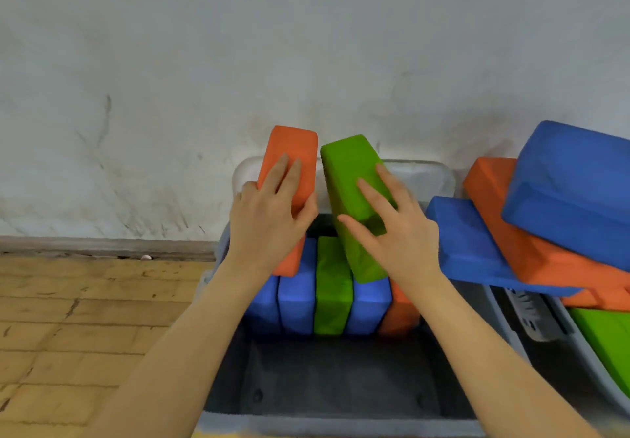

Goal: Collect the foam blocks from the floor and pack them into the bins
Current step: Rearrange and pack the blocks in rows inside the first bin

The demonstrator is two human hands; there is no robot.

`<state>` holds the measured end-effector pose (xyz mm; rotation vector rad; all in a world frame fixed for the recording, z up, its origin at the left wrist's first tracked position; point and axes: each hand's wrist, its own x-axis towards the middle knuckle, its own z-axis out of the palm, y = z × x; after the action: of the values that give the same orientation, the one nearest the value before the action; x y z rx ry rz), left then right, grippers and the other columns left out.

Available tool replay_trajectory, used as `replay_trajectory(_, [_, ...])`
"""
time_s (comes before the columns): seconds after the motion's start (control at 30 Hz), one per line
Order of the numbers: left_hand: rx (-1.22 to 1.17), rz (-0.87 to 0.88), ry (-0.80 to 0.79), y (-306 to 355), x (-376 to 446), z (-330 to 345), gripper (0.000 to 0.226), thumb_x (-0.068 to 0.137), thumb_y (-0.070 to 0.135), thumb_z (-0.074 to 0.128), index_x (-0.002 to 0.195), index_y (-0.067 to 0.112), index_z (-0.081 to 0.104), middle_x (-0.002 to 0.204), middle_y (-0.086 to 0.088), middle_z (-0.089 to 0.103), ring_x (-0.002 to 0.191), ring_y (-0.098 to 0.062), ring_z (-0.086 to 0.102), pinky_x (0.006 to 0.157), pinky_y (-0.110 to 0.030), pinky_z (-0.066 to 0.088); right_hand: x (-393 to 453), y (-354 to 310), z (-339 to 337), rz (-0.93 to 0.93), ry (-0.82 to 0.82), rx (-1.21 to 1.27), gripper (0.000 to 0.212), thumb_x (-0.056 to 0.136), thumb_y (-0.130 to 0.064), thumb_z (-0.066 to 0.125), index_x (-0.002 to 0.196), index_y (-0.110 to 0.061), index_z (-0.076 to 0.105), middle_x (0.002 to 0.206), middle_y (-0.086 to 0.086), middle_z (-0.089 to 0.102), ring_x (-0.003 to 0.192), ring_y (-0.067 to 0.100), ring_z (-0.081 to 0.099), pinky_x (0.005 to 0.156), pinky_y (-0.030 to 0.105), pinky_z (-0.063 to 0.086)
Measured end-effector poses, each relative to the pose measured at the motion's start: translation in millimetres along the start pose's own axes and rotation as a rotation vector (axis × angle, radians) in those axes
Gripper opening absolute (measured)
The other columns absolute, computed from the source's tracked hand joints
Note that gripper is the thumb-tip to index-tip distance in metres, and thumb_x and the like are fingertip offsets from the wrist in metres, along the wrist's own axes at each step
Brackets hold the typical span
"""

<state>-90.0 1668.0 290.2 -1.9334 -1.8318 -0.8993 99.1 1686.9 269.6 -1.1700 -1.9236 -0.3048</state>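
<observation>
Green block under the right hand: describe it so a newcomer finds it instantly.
Start at the grey bin against the wall. A row of blocks stands packed at its far end; above that row the right hand holds the green block. Unlike the green one standing in the row, it is tilted, beside the orange block.

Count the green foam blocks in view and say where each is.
3. One green foam block under the right hand, one standing in the grey bin's row, one in the right-hand bin. Others may be hidden.

Orange block [288, 178] and green block [354, 199] tilt above the half-packed grey bin [341, 417]
</observation>
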Motion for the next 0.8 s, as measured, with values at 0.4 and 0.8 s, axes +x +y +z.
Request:
replay_trajectory(0.4, [-0.074, 0.043, 0.092, 5, 0, -29, 0.045, 0.09, 0.043, 0.046, 0.118, 0.014, 0.065, 0.13, -0.004, 0.059, 0.07, -0.035, 0.062, 0.056, -0.037, 0.051, 17, -41, -25, 0.204, 0.045, -0.018, 0.056, 0.08, -0.065, 0.052, 0.108, -0.02, 0.071, 0.122, 0.001, 0.064, 0.069, 0.017, 0.068, 0.048, 0.021, 0.045])
replay_trajectory(0.8, [-0.036, -0.173, 0.176, 20, -91, -101, 0.044, 0.087, 0.047, 0.047, 0.116, 0.02, 0.067, 0.128, 0.003, 0.06, 0.074, -0.032, 0.065, 0.06, -0.034, 0.052, -23, -84, -77, 0.02, 0.029, 0.116, 0.057, 0.078, -0.067, 0.052, 0.101, -0.02, 0.073, 0.114, -0.001, 0.068, 0.07, 0.016, 0.069, 0.046, 0.026, 0.05])
